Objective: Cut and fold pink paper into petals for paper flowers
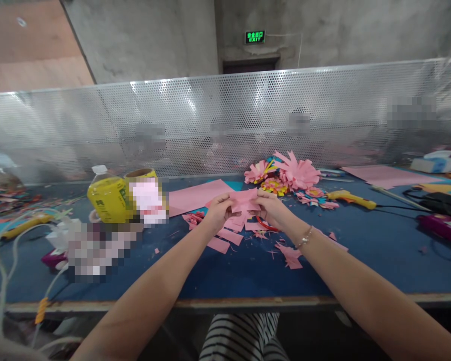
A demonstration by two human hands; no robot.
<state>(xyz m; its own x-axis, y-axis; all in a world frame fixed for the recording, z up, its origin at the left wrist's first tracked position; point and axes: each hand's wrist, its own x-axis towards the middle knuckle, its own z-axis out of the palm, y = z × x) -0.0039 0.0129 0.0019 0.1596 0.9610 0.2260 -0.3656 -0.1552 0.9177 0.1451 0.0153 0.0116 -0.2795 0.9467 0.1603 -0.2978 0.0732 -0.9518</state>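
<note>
A small piece of pink paper (245,200) is stretched between my two hands above the table. My left hand (221,213) pinches its left edge, and my right hand (271,206) grips the right edge. Below them lie cut pink paper strips (230,235) and scraps, with a jagged pink scrap (290,255) nearer to me. Part of a red loop (266,225), perhaps a scissors handle, shows under my right hand. Behind my hands rests a large pink sheet (195,196). Pink, yellow and blue paper flowers (298,173) are heaped beyond my right hand.
On the left stand a yellow-labelled bottle (107,200) and a tape roll (141,174) beside a blurred phone-like screen. Yellow glue guns (351,199) lie at both sides, with cords. A perforated metal screen (195,125) runs along the table's back; a purple box (441,228) sits right.
</note>
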